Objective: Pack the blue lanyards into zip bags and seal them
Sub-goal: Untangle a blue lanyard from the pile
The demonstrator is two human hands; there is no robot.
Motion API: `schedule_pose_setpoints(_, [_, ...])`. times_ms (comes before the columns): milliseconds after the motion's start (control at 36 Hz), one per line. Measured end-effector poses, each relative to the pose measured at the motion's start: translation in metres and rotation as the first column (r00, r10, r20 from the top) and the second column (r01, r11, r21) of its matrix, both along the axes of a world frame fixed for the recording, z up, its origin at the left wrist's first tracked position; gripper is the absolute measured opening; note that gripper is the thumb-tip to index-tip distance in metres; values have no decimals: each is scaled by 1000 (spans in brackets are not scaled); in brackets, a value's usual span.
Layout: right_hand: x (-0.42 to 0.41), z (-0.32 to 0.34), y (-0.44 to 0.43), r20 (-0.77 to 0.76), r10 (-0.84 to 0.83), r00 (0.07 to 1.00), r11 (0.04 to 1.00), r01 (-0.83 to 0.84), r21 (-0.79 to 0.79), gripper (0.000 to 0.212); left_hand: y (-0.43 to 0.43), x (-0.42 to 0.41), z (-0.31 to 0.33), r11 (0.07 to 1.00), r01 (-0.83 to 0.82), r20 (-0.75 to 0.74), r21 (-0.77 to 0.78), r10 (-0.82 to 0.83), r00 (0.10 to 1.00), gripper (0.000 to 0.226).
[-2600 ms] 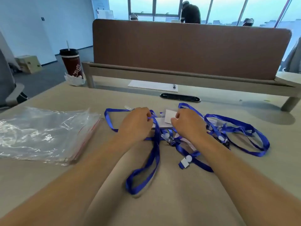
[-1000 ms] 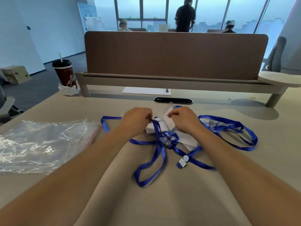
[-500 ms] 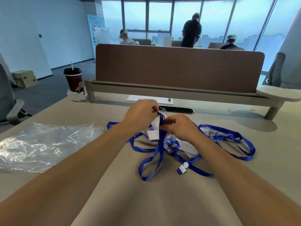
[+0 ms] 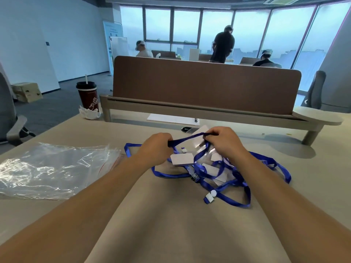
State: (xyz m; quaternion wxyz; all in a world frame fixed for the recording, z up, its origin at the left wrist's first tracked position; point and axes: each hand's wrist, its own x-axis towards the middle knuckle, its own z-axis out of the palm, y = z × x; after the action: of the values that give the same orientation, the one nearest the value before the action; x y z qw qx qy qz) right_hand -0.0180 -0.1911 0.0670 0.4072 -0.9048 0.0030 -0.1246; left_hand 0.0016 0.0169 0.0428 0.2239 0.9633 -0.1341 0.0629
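Note:
A tangle of blue lanyards (image 4: 235, 179) with clear badge holders and white cards lies on the beige desk (image 4: 171, 224). My left hand (image 4: 155, 149) and my right hand (image 4: 224, 143) both pinch one blue lanyard strap (image 4: 187, 139), which is stretched between them just above the pile. A white card in its holder (image 4: 181, 159) hangs under the left hand. A stack of clear zip bags (image 4: 51, 168) with red seal lines lies flat at the left, apart from both hands.
A dark red cup with a straw (image 4: 88, 97) stands at the desk's back left, beside crumpled white paper (image 4: 89, 112). A brown divider panel (image 4: 205, 84) closes the far edge, with a paper sheet and pen (image 4: 172, 119) below it. People are behind the panel.
Both hands have lifted and drawn apart, pulling one strap taut above the pile. The loop that lay toward me has been pulled up. The camera has tilted upward.

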Motion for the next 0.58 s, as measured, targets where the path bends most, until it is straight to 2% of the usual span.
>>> schedule_pose_setpoints(139, [-2,13,-11,61,-73,995,997,73,8,13,-4,-3,21,997,-8,103,-81,16,995,13])
schedule_pose_setpoints(278, [-9,21,-19,24,-68,997,998,68,-10,15,-19,-10,41,995,44,131,-90,-32,991,13])
schedule_pose_setpoints(361, [-16,19,-23,-12,-39,999,997,38,-64,14,-24,-15,42,995,72,48,-69,-69,996,10])
schedule_pose_setpoints(417, [-20,17,-25,-23,-11,1000,997,9,-75,11,-23,-20,38,994,113,-59,7,-112,992,14])
schedule_pose_setpoints(500, [-26,12,-25,-62,39,997,990,-47,-133,9,-20,-30,28,976,164,-180,143,-137,974,29])
schedule_pose_setpoints(583, [-28,7,-23,-123,95,988,978,-116,-176,9,-18,-37,16,984,120,-278,130,-80,957,52])
